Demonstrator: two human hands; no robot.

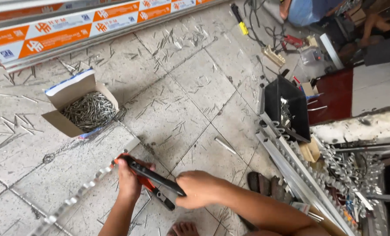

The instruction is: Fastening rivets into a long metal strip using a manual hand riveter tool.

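Observation:
Both my hands grip a hand rivet tool (150, 179) with red and black handles, low in the view. My left hand (129, 179) holds it near the head, and my right hand (199, 188) closes on the handle ends. The tool's head rests on a long scalloped metal strip (79, 196) that lies slanted across the tiled floor. An open cardboard box (68, 94) full of rivets (90, 111) stands up and to the left of my hands. Part of my foot (184, 228) shows at the bottom edge.
Spent rivet pins (164, 43) litter the tiles. A black bin (286, 109) with metal parts, stacked aluminium channels (291, 166) and cut scalloped strips (352, 170) lie to the right. Orange and white wrapped profiles (85, 26) run along the top left. Another person (308, 8) sits at top right among tools and cables.

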